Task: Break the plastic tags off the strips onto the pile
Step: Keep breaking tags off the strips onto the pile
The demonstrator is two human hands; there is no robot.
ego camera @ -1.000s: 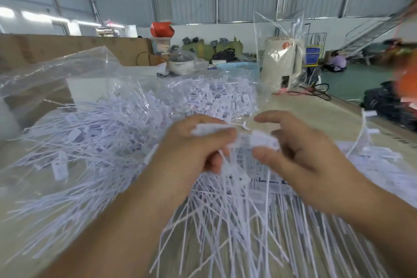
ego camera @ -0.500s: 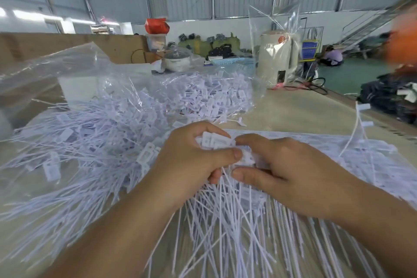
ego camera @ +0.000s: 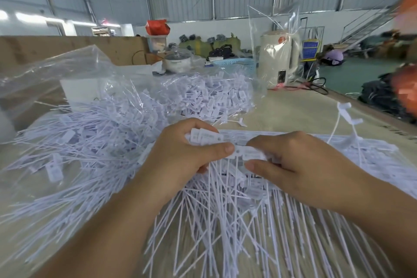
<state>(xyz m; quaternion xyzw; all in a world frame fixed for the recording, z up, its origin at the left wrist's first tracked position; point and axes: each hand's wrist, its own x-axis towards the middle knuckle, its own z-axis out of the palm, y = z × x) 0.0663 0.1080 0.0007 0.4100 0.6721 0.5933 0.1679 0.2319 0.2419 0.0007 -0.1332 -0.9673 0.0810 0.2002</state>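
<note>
My left hand (ego camera: pixel 180 153) pinches a bunch of white plastic tags (ego camera: pixel 205 136) between thumb and fingers at the centre of the table. My right hand (ego camera: pixel 300 165) grips the adjoining end of the same strip of tags (ego camera: pixel 250 153), thumb underneath, its fingertips almost touching my left thumb. Thin white tails hang from the held tags down over a loose pile of tags (ego camera: pixel 225 221) in front of me. More strips (ego camera: pixel 361 156) lie flat under and beyond my right hand.
A clear plastic bag (ego camera: pixel 74 70) full of white tags spreads over the left and back of the table. A cream kettle in a plastic bag (ego camera: pixel 277 58), a pot (ego camera: pixel 178 63) and a blue basket (ego camera: pixel 234 63) stand at the far end. The table's right edge (ego camera: pixel 372 115) runs diagonally.
My hands have come together from apart and dropped lower onto the strip. The right hand now grips the strip right beside the left thumb.
</note>
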